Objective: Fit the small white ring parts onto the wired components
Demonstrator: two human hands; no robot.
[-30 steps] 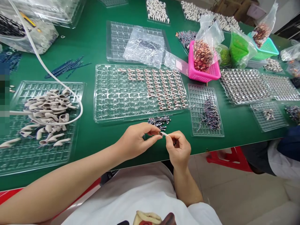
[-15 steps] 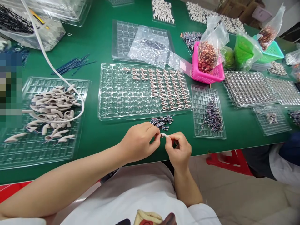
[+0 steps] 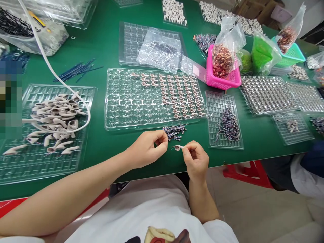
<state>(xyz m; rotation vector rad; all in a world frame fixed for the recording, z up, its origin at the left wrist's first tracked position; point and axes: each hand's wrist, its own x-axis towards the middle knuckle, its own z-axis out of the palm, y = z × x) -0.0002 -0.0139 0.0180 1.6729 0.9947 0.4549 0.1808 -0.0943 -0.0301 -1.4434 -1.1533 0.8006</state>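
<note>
While right hand (image 3: 196, 160) pinches white piece (image 3: 178, 147), stem end hidden

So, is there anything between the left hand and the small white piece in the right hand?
Nothing visible stands between the left hand and the white piece; only its own thin wires stick out that way.

Green table (image 3: 106, 145) | clear plastic tray (image 3: 126, 104) | pink basket (image 3: 224, 82) | dark blue strips (image 3: 73, 71) (loosely fanned)
</note>
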